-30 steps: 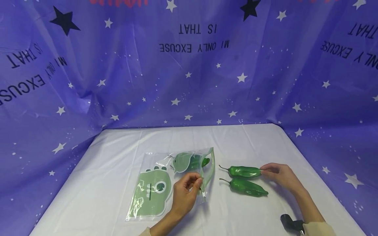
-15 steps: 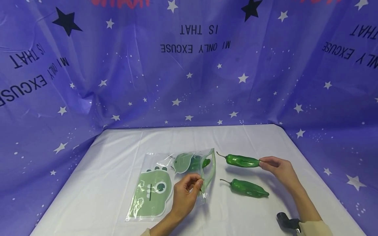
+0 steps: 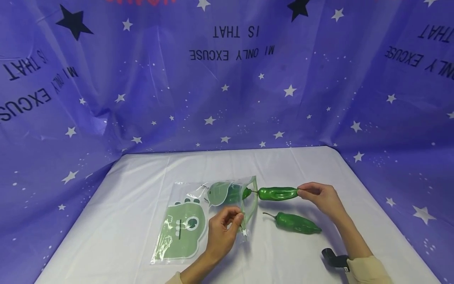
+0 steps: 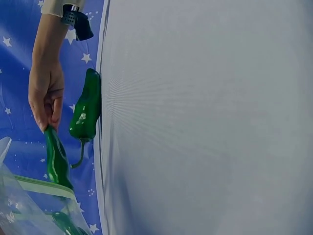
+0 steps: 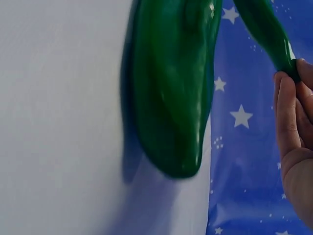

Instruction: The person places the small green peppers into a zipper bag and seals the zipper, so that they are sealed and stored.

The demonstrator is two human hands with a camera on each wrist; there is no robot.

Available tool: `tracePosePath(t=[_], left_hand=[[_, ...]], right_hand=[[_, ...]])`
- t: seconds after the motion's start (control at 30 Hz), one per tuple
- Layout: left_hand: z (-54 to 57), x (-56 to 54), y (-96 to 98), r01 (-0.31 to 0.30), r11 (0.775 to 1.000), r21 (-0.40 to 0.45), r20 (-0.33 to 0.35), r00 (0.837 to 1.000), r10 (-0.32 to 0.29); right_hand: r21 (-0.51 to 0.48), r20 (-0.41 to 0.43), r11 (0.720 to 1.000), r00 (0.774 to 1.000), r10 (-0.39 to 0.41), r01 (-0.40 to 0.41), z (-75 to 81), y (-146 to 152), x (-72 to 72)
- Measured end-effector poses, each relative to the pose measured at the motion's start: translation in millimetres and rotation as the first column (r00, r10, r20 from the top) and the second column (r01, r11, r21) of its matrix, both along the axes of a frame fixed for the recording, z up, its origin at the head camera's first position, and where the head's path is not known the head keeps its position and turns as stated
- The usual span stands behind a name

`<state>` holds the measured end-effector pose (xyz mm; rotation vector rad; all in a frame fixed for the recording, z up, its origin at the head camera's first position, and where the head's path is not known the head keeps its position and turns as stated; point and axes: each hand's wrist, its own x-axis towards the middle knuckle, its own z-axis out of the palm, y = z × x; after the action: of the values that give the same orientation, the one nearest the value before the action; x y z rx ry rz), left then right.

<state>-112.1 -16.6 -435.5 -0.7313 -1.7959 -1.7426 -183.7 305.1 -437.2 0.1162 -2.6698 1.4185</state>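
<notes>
My right hand (image 3: pixel 323 199) pinches the tip of a green chili pepper (image 3: pixel 278 193), held level with its stem pointing left. That stem reaches the open mouth of a clear zip bag (image 3: pixel 184 191) printed with a green cartoon monster. Thumb and fingers of my left hand (image 3: pixel 222 230) pinch the bag's zip edge near its front corner. Inside the bag lies another green pepper (image 3: pixel 234 194), partly hidden behind the printed leaf-like shape. In the left wrist view the held pepper (image 4: pixel 57 159) overlaps the bag's zip strip (image 4: pixel 41 186).
Another green pepper (image 3: pixel 297 223) lies on the white-clothed table (image 3: pixel 283 260), in front of the held one. A black wrist camera (image 3: pixel 335 258) sits by the right sleeve. A purple star-patterned curtain (image 3: pixel 227 110) stands behind and at both sides.
My right hand has lifted the pepper off the table and carried it left to the bag's mouth. My left hand keeps its pinch on the bag's edge.
</notes>
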Motion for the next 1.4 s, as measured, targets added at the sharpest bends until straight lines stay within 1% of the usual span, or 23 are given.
tracePosePath(t=[0.13, 0.33, 0.43, 0.6, 0.7, 0.8, 0.93, 1.07, 1.23, 1.4], left_hand=[[0.0, -0.4, 0.8, 0.004, 1.0, -0.004, -0.008, 1.0, -0.004], [-0.1, -0.4, 2.2, 0.025, 1.0, -0.006, -0.019, 0.999, -0.025], [0.0, -0.8, 2.8, 0.032, 0.999, -0.013, -0.027, 0.999, -0.032], [0.0, -1.6, 3.1, 0.041, 0.999, -0.02, -0.036, 0.998, -0.042], [0.2, -1.5, 3.2, 0.046, 0.999, -0.022, -0.04, 0.998, -0.047], [0.3, -0.8, 3.6, 0.051, 0.998, -0.024, -0.043, 0.998, -0.052], [0.4, 0.0, 4.4, 0.055, 0.998, -0.03, -0.043, 0.997, -0.057], [0.1, -0.3, 4.8, 0.057, 0.998, -0.033, -0.04, 0.997, -0.058], [-0.6, -1.5, 4.8, 0.061, 0.998, -0.031, -0.033, 0.997, -0.063], [-0.5, -1.9, 5.2, 0.069, 0.997, -0.025, -0.031, 0.997, -0.07]], right_hand=[[0.013, -0.006, 1.0, 1.0, 0.003, -0.002, 0.9, -11.2, -4.7], [-0.047, -0.017, 0.998, 0.999, 0.041, -0.042, 3.9, -28.7, -9.6], [-0.064, -0.024, 0.997, 0.999, 0.045, -0.047, 4.2, -36.1, -11.6], [-0.053, -0.043, 0.998, 0.998, 0.039, -0.042, 2.7, -46.4, -14.7], [-0.039, -0.069, 0.998, 0.997, 0.036, -0.039, 1.6, -52.0, -16.4], [-0.021, -0.113, 0.999, 0.993, 0.031, -0.034, -0.1, -57.9, -18.0], [0.007, -0.182, 1.0, 0.983, 0.026, -0.025, -2.8, -67.3, -18.6], [0.005, -0.238, 1.0, 0.971, 0.007, -0.006, -5.4, -77.2, -18.2], [-0.014, -0.266, 1.0, 0.964, -0.01, 0.006, -9.5, -89.9, -18.3], [-0.019, -0.275, 1.0, 0.962, -0.001, -0.004, -12.1, -101.1, -19.0]])
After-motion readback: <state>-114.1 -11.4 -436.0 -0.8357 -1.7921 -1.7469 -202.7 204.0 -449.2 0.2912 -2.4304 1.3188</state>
